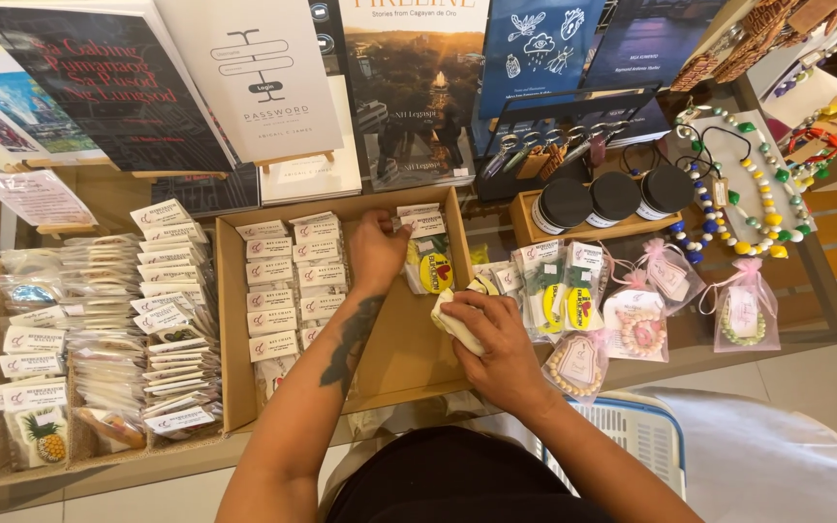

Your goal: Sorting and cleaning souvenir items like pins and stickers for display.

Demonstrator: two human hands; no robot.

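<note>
Left hand (377, 250): reaches into the cardboard box (409, 373), grip closed on the top edge of a small packet (426, 225) at the head of a row of packets standing against the box's far right wall. A round yellow badge packet (434, 271) sits just below that hand.

Right hand (496, 339): near the box's right wall, grip closed around a small bundle of yellow packets (455, 322), pressed between thumb and fingers.

To the left of the left hand, inside the box: two columns of white-labelled keychain packets (283, 291), overlapping like tiles.

Further left, beyond the box: a tray of stacked packets (171, 320), one with a pineapple design (46, 441) at the near corner.

To the right of the right hand: more badge packets (559, 291), then pink-ribboned pouches (743, 310) holding beaded bracelets.

Beyond the right hand: three black-lidded jars (612, 199) in a wooden tray, and bead necklaces (743, 194) on the desk (830, 291).

Beyond both hands: books (254, 77) propped upright on stands.
</note>
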